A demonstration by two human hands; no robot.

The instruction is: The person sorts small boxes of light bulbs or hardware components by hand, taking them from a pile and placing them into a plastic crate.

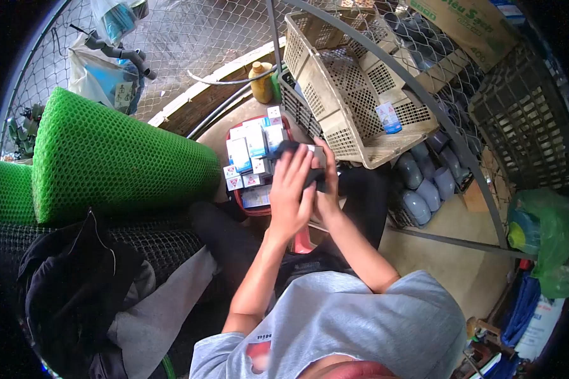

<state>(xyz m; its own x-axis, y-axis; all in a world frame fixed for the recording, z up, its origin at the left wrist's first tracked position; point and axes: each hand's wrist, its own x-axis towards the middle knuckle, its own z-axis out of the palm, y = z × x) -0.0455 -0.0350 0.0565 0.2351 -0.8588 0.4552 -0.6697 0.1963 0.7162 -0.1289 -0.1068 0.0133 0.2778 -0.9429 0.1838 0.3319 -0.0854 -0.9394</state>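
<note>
Head view, left hand (pixel 291 192), right hand (pixel 327 189), grip closed on dark cloth (pixel 287 148), concrete floor (pixel 452 230), wire fence (pixel 189 38)

Chain-link fence (pixel 189 38) bounds a daylit concrete floor (pixel 452 221).

The left hand (pixel 291 189) covers most of the right hand (pixel 329 189) and of the dark thing (pixel 289 149) between them, so its shape and the grip are not clear. The print on the small boxes (pixel 250 155), at 11 o'clock from the hands, is too small to read. The cardboard box (pixel 461 25), at 1 o'clock, is cut off by the edge.
</note>
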